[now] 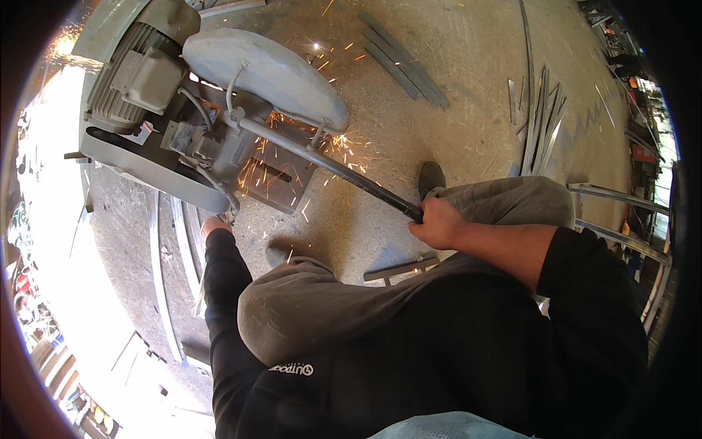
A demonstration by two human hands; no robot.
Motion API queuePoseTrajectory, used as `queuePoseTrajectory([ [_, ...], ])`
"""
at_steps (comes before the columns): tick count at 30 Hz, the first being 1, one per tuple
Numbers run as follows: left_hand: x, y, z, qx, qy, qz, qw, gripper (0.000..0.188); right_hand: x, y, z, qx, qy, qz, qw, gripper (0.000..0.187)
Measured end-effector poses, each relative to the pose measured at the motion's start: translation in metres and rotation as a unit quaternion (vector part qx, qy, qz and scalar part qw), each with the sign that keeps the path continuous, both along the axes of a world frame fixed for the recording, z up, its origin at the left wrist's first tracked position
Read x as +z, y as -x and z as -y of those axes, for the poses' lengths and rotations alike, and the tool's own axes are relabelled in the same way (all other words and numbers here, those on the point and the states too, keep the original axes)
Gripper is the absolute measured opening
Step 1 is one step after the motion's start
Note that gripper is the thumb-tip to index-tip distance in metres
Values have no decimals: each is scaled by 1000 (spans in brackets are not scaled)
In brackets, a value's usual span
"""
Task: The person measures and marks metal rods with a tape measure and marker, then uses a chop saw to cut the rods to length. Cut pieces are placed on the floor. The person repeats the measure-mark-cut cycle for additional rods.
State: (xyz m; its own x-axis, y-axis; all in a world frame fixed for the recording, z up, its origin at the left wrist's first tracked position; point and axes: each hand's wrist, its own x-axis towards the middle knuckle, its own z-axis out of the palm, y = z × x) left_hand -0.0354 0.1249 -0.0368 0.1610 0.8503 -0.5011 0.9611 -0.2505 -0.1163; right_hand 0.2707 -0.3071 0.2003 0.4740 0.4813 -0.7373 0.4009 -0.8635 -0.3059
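My right hand [439, 223] is wrapped round the dark end of a long lever handle [344, 173] on a floor-standing cut-off saw. The handle runs up to the saw's round grey blade guard [267, 77]. Orange sparks spray from beneath the guard over the slotted metal base [281, 172]. My left hand [217, 225] is at the near end of the saw's grey belt cover [157, 172], beside a small metal fitting [231, 211]. Its fingers look curled, but what they hold is mostly hidden. The blade's cutting edge and any workpiece are out of sight.
A ribbed motor [135, 73] sits on the saw's far left. Flat metal strips [406, 62] lie beyond it, with a pile of metal lengths [541, 121] at right. Long strips [162, 271] lie left of me. A metal frame [621, 238] stands at right.
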Motion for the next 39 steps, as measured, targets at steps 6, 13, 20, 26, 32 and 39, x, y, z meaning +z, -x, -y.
queuePoseTrajectory([
  [6,-5,1,-1,-14,-10,-4,1000,27,-6,-1,1,21,-5,6,1000,38],
  [13,-18,6,-9,-7,-1,-19,1000,31,-8,-2,-3,5,35,-5,999,35],
  [20,-34,18,-15,-34,-12,13,999,29,-8,-2,-4,26,28,-8,999,35],
  [26,-74,32,-35,-82,-1,-2,997,26,-9,-2,-8,24,42,-8,999,32],
  [32,-107,46,-44,-133,-46,5,990,25,-6,-3,-10,17,26,-24,999,30],
  [39,-114,46,-46,-73,-47,6,996,35,-7,-1,-11,22,31,-6,999,30],
])
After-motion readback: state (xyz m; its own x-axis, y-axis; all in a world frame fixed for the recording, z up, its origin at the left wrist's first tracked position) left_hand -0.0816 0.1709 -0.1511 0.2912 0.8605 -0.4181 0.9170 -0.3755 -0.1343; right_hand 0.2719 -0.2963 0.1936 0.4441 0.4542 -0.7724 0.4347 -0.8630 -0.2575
